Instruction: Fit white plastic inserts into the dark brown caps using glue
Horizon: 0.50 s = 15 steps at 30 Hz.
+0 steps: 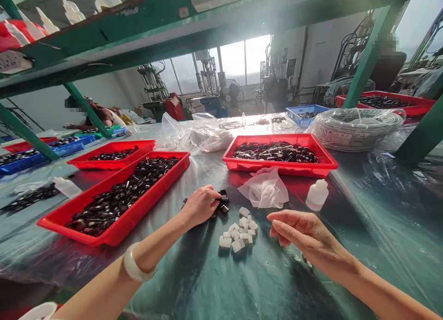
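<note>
Workshop bay: daylight is coming in through windows [238,59], machines and a fan [231,95] are standing at the back, a green shelf [138,29] is running overhead. One person [100,115] is showing far left, another [389,66] far right. Plastic film is covering the dark green desk [180,283].

Left hand [200,205]: reaching forward, fingers curling, tips touching small black pieces [224,200] lying loose on the desk. Can't tell if it's actually gripping one; the palm side is hidden. A pale bangle [133,267] is sitting on that forearm.

Right hand [301,230]: hovering just right of the white blocks, half open, fingers loosely bending, thumb tip sitting close to the index. Holding nothing that I'm seeing. A few pale bits [298,258] are lying on the desk just below it.

White blocks [243,222] are sitting in a loose pile between the hands, nearer the camera than the black pieces. A crumpled white sheet [266,191] is lying behind them; a small white bottle [317,198] is standing upright to its right.

Long red tray [152,198] on the left is holding a heap of black parts, a smaller red tray [86,164] is sitting behind it. Another red tray [280,168], also full of black parts, is sitting behind the sheet. Wrapped cable coil [356,131] is lying right of that.
</note>
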{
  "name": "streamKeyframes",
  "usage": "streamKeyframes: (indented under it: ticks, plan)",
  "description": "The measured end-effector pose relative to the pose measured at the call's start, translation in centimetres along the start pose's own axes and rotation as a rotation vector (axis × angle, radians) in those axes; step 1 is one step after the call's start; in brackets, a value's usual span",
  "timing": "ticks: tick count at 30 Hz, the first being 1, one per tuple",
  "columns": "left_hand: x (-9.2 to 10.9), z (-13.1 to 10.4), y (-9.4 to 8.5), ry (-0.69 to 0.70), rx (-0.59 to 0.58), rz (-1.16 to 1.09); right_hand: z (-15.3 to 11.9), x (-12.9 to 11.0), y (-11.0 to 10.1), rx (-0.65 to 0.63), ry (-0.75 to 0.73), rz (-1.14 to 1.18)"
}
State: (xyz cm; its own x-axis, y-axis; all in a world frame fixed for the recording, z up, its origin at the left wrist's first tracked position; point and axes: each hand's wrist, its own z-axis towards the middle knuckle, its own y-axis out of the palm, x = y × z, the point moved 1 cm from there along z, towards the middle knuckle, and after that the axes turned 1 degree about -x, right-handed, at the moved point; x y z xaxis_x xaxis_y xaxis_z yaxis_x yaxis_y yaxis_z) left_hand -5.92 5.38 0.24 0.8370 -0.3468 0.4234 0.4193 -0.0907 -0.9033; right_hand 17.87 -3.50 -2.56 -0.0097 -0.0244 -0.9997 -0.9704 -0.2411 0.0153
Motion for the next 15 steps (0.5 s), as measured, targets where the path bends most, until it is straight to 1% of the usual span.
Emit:
streamKeyframes:
  ticks: [3, 5, 7, 9, 10, 12, 14, 15]
  plan:
    - [0.5, 0.6, 0.3, -0.037, 0.025, -0.097, 0.1, 0.3, -0.2, -0.004, -0.006, -0.064]
    - [1.2, 0.7, 0.2, -0.069, 0.018, -0.206, 0.1, 0.6, -0.2, -0.011, -0.011, -0.111]
    - [2.2, 0.7, 0.2, -0.105, -0.022, -0.350, 0.1, 0.8, -0.2, -0.014, -0.030, -0.160]
    - [3.4, 0.5, 0.4, -0.129, -0.076, -0.512, 0.0, 0.9, -0.2, 0.030, -0.092, -0.232]
    - [4.0, 0.4, 0.5, -0.132, -0.098, -0.591, -0.1, 0.8, -0.3, 0.077, -0.154, -0.283]
    - [5.2, 0.1, 0.9, -0.120, -0.129, -0.720, -0.3, 0.2, -0.7, 0.223, -0.342, -0.394]
    - [6.3, -0.3, 1.5, -0.115, -0.158, -0.855, -0.5, -0.7, -1.3, 0.433, -0.559, -0.483]
    - [6.6, -0.5, 1.8, -0.127, -0.177, -0.946, -0.5, -1.2, -1.8, 0.555, -0.645, -0.519]
